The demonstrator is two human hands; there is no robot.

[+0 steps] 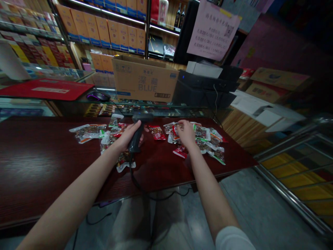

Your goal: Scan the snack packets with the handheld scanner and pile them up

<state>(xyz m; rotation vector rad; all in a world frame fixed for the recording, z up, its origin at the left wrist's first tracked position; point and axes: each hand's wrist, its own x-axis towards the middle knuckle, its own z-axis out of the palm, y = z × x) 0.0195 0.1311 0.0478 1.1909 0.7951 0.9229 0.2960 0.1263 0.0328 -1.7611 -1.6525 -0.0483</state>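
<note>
Touching snack packets (205,139), barcode scanner (135,143) in left hand (127,137)

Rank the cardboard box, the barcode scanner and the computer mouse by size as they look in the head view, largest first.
1. The cardboard box is clearly largest.
2. The handheld barcode scanner and the computer mouse are hard to rank: the scanner looks bigger, but it is nearer the camera.

The left hand (127,136) hides part of the barcode scanner (135,141), and the wall notice (213,30) is too blurred to read.
</note>
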